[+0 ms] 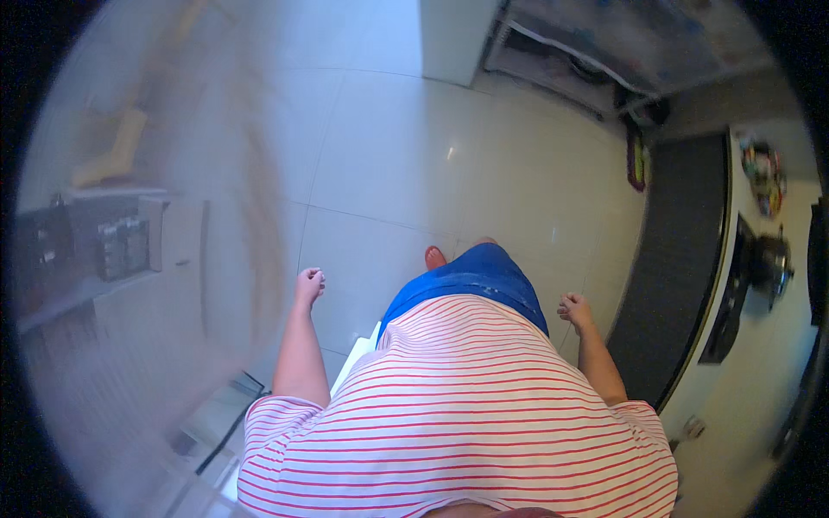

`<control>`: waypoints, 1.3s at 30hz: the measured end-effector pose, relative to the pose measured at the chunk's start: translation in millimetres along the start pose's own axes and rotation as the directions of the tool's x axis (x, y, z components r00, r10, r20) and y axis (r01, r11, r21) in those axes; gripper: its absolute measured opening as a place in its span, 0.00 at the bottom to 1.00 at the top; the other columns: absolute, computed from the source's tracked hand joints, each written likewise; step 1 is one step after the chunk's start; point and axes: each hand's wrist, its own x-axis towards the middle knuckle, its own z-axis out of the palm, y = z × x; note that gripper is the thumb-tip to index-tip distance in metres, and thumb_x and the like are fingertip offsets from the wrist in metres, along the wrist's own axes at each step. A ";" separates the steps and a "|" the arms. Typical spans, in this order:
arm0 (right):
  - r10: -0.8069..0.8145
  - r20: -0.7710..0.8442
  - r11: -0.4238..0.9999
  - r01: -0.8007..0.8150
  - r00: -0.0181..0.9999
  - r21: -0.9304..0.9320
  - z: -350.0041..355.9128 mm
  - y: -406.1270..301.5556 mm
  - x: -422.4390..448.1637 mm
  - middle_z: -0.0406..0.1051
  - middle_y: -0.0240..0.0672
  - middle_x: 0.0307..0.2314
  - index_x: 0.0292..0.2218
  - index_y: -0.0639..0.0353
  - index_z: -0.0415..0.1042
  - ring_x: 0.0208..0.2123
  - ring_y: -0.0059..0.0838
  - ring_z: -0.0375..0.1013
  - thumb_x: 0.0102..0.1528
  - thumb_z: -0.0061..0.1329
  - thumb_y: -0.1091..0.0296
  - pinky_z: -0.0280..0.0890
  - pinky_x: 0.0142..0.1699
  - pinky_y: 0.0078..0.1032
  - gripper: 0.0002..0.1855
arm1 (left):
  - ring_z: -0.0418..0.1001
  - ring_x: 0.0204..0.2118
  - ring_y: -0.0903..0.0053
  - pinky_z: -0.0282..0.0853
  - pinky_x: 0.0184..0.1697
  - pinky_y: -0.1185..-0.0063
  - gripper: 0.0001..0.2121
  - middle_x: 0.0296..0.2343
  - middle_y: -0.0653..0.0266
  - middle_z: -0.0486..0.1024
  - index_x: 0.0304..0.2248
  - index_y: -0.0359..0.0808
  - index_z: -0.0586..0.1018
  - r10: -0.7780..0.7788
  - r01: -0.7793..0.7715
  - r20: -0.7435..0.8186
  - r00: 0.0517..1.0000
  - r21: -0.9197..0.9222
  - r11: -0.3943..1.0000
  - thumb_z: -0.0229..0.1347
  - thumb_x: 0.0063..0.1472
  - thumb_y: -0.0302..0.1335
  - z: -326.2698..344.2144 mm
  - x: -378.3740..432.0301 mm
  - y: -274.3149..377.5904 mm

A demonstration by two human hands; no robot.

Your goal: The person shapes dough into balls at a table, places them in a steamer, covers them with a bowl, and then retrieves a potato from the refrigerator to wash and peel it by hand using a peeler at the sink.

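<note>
My left hand [310, 287] hangs out to the left of my body, above the pale tiled floor [375, 162]. Its fingers are loosely curled, and I see nothing in them. On the other side my right hand [576, 309] hangs beside my hip with bent, slightly parted fingers, also without a visible object. It is nearest to the dark front of the kitchen counter [670, 259] but apart from it. Between the hands are my striped shirt [453, 388] and blue shorts [466, 272]. One red shoe [434, 258] shows ahead on the floor.
A metal pot [769, 264] stands on the black cooktop [728, 298] at the right. Colourful packets [763, 175] lie farther along the counter. A covered rack [557, 65] stands ahead right, beside a pale wall end [456, 42]. Blurred shelving [126, 249] is at the left.
</note>
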 end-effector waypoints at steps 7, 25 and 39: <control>0.056 0.086 0.944 -0.025 0.995 -0.328 79.6 -218.1 133.0 0.63 0.31 0.18 0.31 0.60 0.65 0.15 0.22 0.64 0.51 0.46 0.69 0.60 0.18 0.19 0.06 | 0.68 0.20 0.84 0.63 0.18 0.86 0.06 0.22 0.67 0.71 0.33 0.34 0.72 -0.041 0.019 -0.070 0.997 -0.288 0.957 0.48 0.57 0.27 -30.0 69.1 98.7; -0.549 0.708 0.435 0.875 0.444 -0.211 685.3 -943.5 283.5 0.70 0.33 0.24 0.38 0.64 0.70 0.23 0.20 0.69 0.54 0.43 0.69 0.64 0.27 0.18 0.12 | 0.71 0.23 0.69 0.68 0.26 0.71 0.11 0.21 0.55 0.72 0.27 0.34 0.77 -0.628 0.470 -0.035 0.777 -0.630 0.617 0.48 0.54 0.33 -169.6 297.2 218.0; 0.089 0.308 0.398 0.249 0.947 -0.883 738.3 -1041.6 393.1 0.72 0.43 0.26 0.40 0.64 0.69 0.23 0.30 0.73 0.48 0.49 0.63 0.69 0.27 0.29 0.18 | 0.72 0.27 0.70 0.66 0.32 0.74 0.15 0.24 0.59 0.75 0.30 0.34 0.75 0.306 -0.372 -0.504 0.808 -0.033 0.928 0.50 0.53 0.39 -531.0 706.6 778.5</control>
